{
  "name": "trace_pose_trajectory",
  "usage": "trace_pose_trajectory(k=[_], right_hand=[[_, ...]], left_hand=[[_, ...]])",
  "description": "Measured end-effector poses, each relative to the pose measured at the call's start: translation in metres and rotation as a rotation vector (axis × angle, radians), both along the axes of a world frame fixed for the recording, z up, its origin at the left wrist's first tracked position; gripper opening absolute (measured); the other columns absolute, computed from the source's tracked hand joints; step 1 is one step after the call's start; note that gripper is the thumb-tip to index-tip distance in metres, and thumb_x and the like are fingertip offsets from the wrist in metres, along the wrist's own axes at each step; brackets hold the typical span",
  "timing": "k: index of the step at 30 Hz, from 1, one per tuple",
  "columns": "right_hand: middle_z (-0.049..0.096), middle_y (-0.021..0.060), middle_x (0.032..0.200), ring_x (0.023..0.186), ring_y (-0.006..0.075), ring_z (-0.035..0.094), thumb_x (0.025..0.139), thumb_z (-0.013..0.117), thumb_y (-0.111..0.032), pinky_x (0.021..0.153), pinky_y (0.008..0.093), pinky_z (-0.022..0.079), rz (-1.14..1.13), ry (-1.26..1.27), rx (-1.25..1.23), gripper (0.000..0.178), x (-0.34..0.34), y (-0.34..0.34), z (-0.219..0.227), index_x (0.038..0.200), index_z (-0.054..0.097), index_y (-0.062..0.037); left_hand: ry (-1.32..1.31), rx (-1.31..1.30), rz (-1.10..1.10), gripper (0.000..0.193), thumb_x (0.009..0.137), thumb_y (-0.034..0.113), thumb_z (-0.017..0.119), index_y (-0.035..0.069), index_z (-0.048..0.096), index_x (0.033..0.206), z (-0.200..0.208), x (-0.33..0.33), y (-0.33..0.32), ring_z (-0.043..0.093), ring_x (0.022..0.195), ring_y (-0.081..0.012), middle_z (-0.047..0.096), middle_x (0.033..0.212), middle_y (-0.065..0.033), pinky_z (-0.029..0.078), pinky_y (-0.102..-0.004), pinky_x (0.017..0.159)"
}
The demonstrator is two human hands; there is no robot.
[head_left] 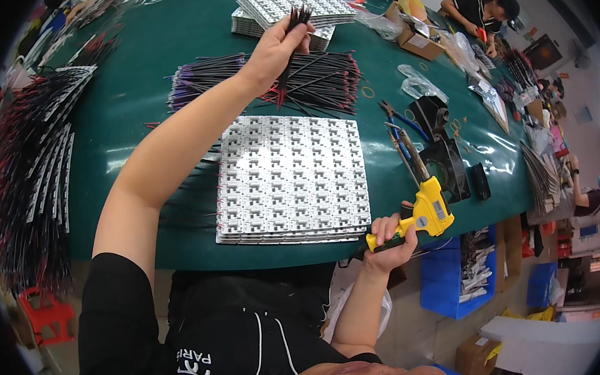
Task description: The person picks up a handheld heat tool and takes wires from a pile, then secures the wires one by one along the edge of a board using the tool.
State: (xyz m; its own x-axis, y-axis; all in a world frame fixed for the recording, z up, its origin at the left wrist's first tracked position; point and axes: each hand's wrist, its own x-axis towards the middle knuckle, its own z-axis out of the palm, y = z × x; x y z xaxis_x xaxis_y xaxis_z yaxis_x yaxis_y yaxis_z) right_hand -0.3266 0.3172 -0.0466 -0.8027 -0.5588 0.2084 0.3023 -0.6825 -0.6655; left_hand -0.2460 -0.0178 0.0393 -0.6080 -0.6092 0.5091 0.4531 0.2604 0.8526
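Note:
My left hand (279, 48) is raised over the table's far side, its fingers closed round a bundle of short black wires (295, 20). Below it lies a wide pile of black wires (323, 80) with red ends, and purple-ended ones to its left. My right hand (393, 242), at the front edge, grips the handle of a yellow gun-shaped tool (427, 213); whether it is a soldering gun or a glue gun I cannot tell. Between my arms sits a stack of white panels (291, 177) with rows of small dark parts.
More white panels (292, 1) are stacked at the back. Blue-handled pliers (408, 124) and a black holder (445, 148) lie right of the near stack. Wired strips (43, 151) cover the left side. Blue bins (448, 274) stand below the right edge. A co-worker (480, 14) sits at the far right.

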Motion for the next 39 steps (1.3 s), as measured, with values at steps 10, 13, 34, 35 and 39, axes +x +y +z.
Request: trace_pose_trajectory(k=[10, 13, 34, 35, 39], right_hand=[[0.037, -0.0010, 0.055, 0.041, 0.0076, 0.035, 0.092, 0.035, -0.030, 0.051, 0.0235, 0.034, 0.011, 0.032, 0.008, 0.041, 0.001, 0.003, -0.001, 0.118, 0.041, 0.0008], [0.037, -0.0008, 0.055, 0.041, 0.0077, 0.035, 0.092, 0.034, -0.030, 0.051, 0.0238, 0.034, 0.021, 0.048, 0.003, 0.041, 0.000, 0.003, -0.003, 0.118, 0.041, 0.0009], [0.037, 0.0009, 0.056, 0.039, 0.0077, 0.034, 0.093, 0.035, -0.026, 0.046, 0.0236, 0.034, 0.160, 0.170, 0.067, 0.040, 0.014, -0.012, 0.055, 0.120, 0.037, 0.0025], [0.039, 0.0013, 0.055, 0.038, 0.0083, 0.036, 0.092, 0.036, -0.027, 0.046, 0.0240, 0.036, 0.161, 0.171, 0.090, 0.042, 0.020, -0.018, 0.062, 0.120, 0.037, 0.0042], [0.041, 0.0029, 0.054, 0.038, 0.0099, 0.039, 0.090, 0.039, -0.026, 0.047, 0.0256, 0.041, 0.225, 0.154, 0.153, 0.045, 0.038, -0.044, 0.078, 0.119, 0.036, 0.0076]], left_hand=[[-0.075, -0.037, -0.032, 0.023, 0.096, 0.022, 0.043, 0.004, 0.054, 0.106, -0.005, 0.005, 0.004, 0.052, 0.076, -0.0074, 0.053, 0.079, 0.0020, 0.042, -0.0224, 0.079], [-0.009, 0.063, -0.049, 0.021, 0.096, 0.021, 0.043, 0.004, 0.055, 0.099, -0.005, 0.004, 0.004, 0.050, 0.068, -0.0063, 0.052, 0.076, 0.0021, 0.042, -0.0207, 0.069], [-0.890, -0.590, 0.289, 0.024, 0.076, 0.012, 0.065, -0.002, 0.061, 0.095, -0.016, 0.146, 0.009, 0.060, 0.080, -0.0324, 0.063, 0.085, -0.0179, 0.046, -0.0351, 0.072], [-0.904, -0.572, 0.288, 0.023, 0.076, 0.012, 0.065, -0.002, 0.061, 0.095, -0.021, 0.148, 0.009, 0.060, 0.081, -0.0335, 0.063, 0.085, -0.0183, 0.046, -0.0358, 0.072], [-0.952, -0.474, 0.206, 0.023, 0.075, 0.011, 0.065, -0.002, 0.061, 0.093, -0.013, 0.155, 0.013, 0.058, 0.079, -0.0347, 0.062, 0.083, -0.0191, 0.045, -0.0365, 0.071]])
